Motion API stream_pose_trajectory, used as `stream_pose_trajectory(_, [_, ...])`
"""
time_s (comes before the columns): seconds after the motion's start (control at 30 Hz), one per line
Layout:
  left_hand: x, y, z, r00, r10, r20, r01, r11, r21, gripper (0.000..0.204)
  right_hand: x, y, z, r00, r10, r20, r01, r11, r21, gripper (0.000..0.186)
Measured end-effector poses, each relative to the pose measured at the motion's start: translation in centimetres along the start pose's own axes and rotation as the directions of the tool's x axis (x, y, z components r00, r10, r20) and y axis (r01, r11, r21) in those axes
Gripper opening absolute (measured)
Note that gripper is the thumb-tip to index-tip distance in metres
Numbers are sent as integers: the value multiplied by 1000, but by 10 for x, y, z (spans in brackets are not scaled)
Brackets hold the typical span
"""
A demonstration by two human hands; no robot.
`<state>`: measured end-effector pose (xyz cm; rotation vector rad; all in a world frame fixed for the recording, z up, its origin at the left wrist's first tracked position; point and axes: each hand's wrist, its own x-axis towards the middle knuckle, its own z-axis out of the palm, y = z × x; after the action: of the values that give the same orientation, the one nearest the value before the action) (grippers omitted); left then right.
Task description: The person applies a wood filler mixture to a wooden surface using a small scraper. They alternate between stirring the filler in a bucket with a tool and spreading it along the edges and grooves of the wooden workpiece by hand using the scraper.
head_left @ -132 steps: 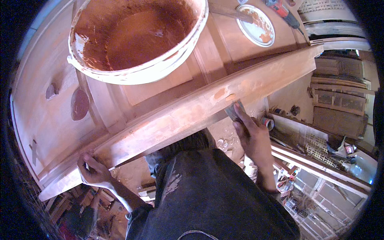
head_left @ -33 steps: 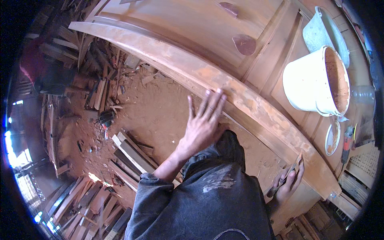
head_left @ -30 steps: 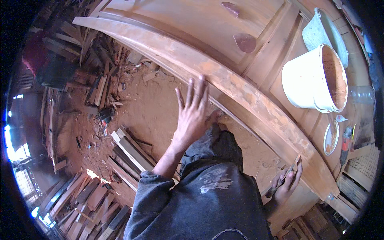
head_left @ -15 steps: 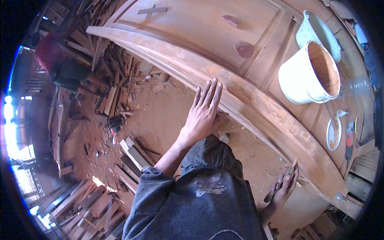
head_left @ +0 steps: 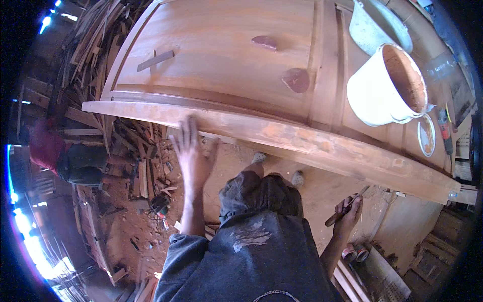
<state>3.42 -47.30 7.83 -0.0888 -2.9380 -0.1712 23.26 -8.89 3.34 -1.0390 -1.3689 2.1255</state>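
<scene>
A large panelled wooden door [head_left: 211, 38] lies flat before me, with orange-brown filler patches along its near edge [head_left: 282, 132]. My left hand [head_left: 192, 158] is at the left part of that edge, fingers stretched out and a little blurred. Its fingertips overlap the edge and hold nothing. Lower right, my right hand [head_left: 350, 209] is closed round the brown handle of a thin-bladed tool that looks like a putty knife [head_left: 336, 217]. The blade points up and right, just short of the door edge. Two dark red pieces, perhaps sandpaper [head_left: 296, 80], lie on the panel.
A white bucket [head_left: 372, 93], brown-smeared inside, stands by a pale basin [head_left: 370, 30] on the door. A round lid [head_left: 426, 136], a red-and-grey tool [head_left: 445, 132] and crossed wood strips [head_left: 156, 60] lie there too. Scrap wood [head_left: 85, 65] and a bending person [head_left: 48, 146] are at left.
The view has turned, so the door edge runs more level. My left hand has slid leftward along the edge. My right hand keeps the putty knife, now seen more side-on.
</scene>
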Motion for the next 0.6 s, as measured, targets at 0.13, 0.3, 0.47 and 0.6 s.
stream_pose_trajectory(0.13, [22,-56,-9,994,-45,-102,35,994,-99,79,-19,26,28,985,-6,-172,10,1000,21,28])
stream_pose_trajectory(0.3, [19,-24,-15,889,422,178,-350,877,-328,83,-31,39,66,987,1,-163,1,1000,16,29])
stream_pose_trajectory(0.47, [44,-53,7,924,369,99,-326,898,-296,82,-26,39,79,948,81,-307,-9,974,228,28])
stream_pose_trajectory(0.6, [44,-159,43,995,93,46,-71,936,-345,68,0,73,64,917,-207,-341,95,943,-319,36])
